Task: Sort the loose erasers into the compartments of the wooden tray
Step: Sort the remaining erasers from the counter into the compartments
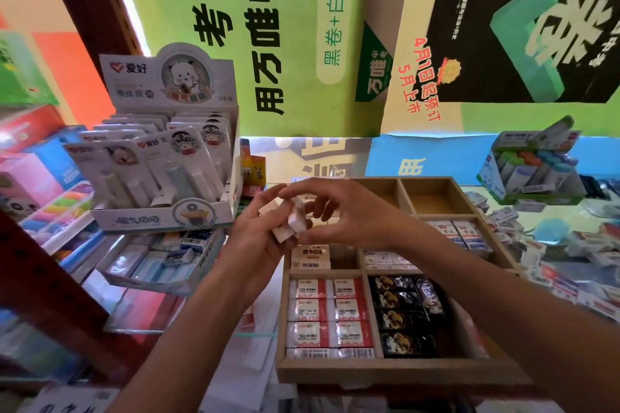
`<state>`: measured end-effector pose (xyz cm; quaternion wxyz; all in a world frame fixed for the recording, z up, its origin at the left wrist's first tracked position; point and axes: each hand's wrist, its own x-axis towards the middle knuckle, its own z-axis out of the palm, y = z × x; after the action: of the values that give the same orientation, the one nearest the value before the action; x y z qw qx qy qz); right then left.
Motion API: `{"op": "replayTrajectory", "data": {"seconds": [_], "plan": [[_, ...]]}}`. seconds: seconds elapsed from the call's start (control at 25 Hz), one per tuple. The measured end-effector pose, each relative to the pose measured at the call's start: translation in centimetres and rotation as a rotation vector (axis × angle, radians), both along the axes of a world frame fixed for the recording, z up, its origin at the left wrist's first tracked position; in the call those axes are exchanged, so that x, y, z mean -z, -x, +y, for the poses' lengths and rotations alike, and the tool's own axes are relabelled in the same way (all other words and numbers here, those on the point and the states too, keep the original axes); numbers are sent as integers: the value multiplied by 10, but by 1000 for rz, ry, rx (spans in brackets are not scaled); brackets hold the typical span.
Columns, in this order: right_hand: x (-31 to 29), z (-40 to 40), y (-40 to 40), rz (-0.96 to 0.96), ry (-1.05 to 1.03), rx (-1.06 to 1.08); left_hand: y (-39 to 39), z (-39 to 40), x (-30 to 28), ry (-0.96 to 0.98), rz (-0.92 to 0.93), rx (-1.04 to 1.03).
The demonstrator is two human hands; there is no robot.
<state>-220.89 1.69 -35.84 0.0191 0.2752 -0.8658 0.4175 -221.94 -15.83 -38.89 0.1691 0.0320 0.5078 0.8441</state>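
Both hands up over the wooden tray [399,370]. My left hand [258,238] curls round a clutch of white erasers [288,226]; my right hand [339,211] pinches at the top one. Matching compartment [347,258] lies directly below, half filled. Right hand nearer.

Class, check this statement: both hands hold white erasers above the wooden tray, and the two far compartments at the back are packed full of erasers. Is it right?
Not quite. In the head view the two far compartments of the wooden tray are empty. The rest stands: left hand and right hand hold white erasers above it.
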Motion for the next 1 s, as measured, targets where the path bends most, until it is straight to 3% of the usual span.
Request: {"op": "replayTrajectory", "data": {"seconds": [0.2,0.32,0.48,0.64,0.8,1.0], "plan": [[12,0,3,115,67,342,2,-2,1,-57,-116,42],[13,8,26,187,-107,545,0,6,-5,-21,-136,7],[14,6,52,35,-481,440,-2,10,-6,5,-143,-45],[11,5,56,-27,-437,356,-2,12,-2,10,-141,-86],[19,11,55,-45,-179,463,-4,13,-1,39,-130,-126],[38,-5,61,176,-375,594,-8,16,-6,109,-96,-141]]}}
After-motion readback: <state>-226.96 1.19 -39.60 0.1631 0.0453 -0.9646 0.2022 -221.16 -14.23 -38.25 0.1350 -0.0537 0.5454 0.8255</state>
